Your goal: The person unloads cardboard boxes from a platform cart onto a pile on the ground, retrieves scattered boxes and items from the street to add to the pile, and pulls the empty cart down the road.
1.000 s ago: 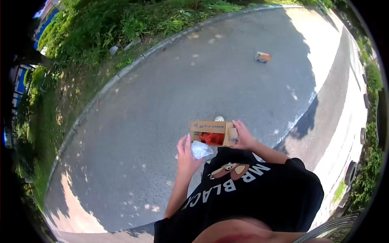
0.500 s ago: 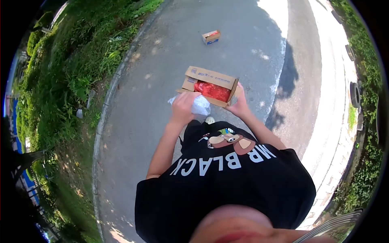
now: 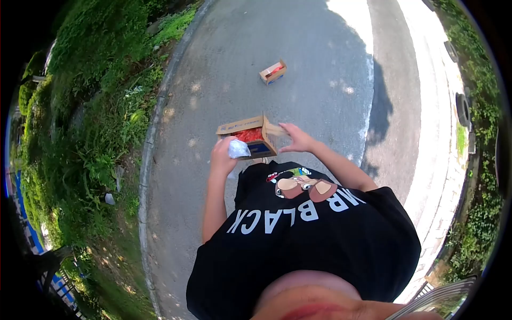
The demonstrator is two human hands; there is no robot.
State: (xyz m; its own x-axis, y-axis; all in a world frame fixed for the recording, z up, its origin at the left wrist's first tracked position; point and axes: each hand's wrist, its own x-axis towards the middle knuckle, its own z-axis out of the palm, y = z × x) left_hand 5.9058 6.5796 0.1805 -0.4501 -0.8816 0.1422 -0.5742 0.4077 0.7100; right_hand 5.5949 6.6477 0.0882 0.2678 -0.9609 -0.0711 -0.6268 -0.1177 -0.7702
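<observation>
An open cardboard box [image 3: 261, 149] with red contents [image 3: 249, 135] is held up in front of my body, tilted. My left hand [image 3: 221, 153] is closed at the box's left end, gripping a crumpled clear plastic bag [image 3: 239, 149] that hangs over the near side. At the right end, my right hand [image 3: 295, 138] has its fingers apart beside a raised end flap [image 3: 275, 129]; whether a fingertip touches the flap is hard to tell.
A second open cardboard box [image 3: 273, 72] with something red inside stands on the grey pavement [image 3: 298, 32] farther ahead. On the left a curb [image 3: 151, 117] borders grass and bushes. Tires [image 3: 462, 110] line the planted edge at the right.
The held box has tilted and shifted left in the view. My right hand has loosened from its right end and spread its fingers. My left hand still has the plastic bag.
</observation>
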